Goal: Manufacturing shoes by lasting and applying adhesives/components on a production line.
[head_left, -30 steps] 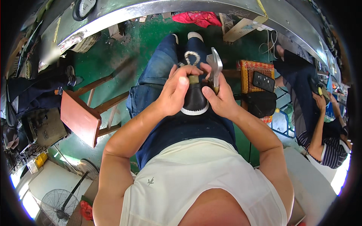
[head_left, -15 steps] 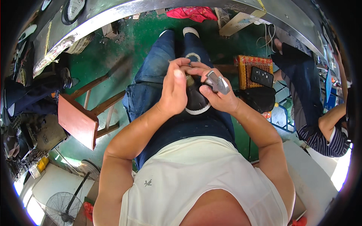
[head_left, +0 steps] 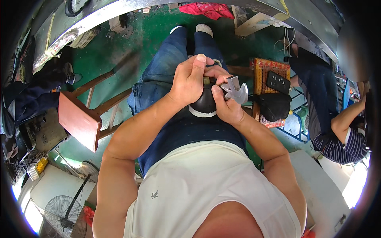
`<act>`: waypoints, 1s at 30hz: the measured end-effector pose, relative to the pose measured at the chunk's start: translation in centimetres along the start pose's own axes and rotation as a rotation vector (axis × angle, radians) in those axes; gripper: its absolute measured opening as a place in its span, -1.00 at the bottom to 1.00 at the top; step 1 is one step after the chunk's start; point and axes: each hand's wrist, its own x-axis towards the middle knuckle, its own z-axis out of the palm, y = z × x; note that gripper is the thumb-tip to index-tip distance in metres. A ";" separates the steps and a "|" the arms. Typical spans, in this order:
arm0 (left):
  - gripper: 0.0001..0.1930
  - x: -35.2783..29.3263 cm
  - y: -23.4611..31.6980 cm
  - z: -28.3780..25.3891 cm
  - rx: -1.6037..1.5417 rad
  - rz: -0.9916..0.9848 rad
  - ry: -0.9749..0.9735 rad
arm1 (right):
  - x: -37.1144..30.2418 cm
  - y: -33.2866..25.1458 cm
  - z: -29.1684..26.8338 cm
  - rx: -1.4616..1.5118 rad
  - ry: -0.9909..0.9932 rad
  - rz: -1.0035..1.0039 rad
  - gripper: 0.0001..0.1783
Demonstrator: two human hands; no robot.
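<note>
A dark shoe (head_left: 204,101) with a whitish sole edge rests on my lap, its rounded dark end toward my belly. My left hand (head_left: 188,81) grips it from the left, thumb raised and fingers curled over the far part. From the other side, my right hand (head_left: 228,106) holds silver lasting pincers (head_left: 237,91), their metal head sticking out to the right. Its fingertips reach the shoe's upper near a small olive-brown patch (head_left: 206,80). My fingers hide much of the shoe's middle and the pincers' handles.
A metal-edged bench (head_left: 119,18) curves across the front. Left stands a reddish wooden stool (head_left: 79,119); right, a beaded seat (head_left: 262,71) carries a black phone (head_left: 278,82) and black pouch (head_left: 274,106). A co-worker in a striped top (head_left: 341,146) sits far right. A fan (head_left: 65,214) stands lower left.
My left hand has turned, its thumb now pointing away from me. The shoe's near end has shifted slightly left, and the pincers' head has swung a little to the right.
</note>
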 end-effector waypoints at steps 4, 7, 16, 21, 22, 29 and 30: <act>-0.41 0.3 0.1 -0.4 -0.100 0.024 0.002 | 1.5 -0.2 -1.2 -0.050 -0.098 0.046 -0.51; -0.38 0.7 0.6 -0.7 -0.098 0.027 -0.005 | 3.4 -2.4 -3.5 -0.023 -0.385 0.211 -0.18; -0.57 1.9 -1.7 -0.8 -0.166 0.070 0.109 | 5.1 -4.7 -2.8 -0.470 -0.470 0.051 -0.07; -0.24 0.7 -3.8 -3.5 0.019 0.181 0.191 | 6.2 -4.9 -3.3 -0.533 -0.431 0.110 -0.10; -0.07 0.1 -5.9 -5.7 -0.109 0.035 -0.005 | 6.7 -4.9 -3.4 -0.544 -0.431 0.124 -0.10; 0.08 0.4 -5.7 -3.1 0.405 0.019 -0.037 | 9.4 -3.7 -4.8 -0.467 -0.238 0.328 -0.13; 0.08 0.6 -4.6 -3.1 0.414 0.037 -0.038 | 9.0 -3.1 -5.6 -0.444 -0.169 0.318 -0.13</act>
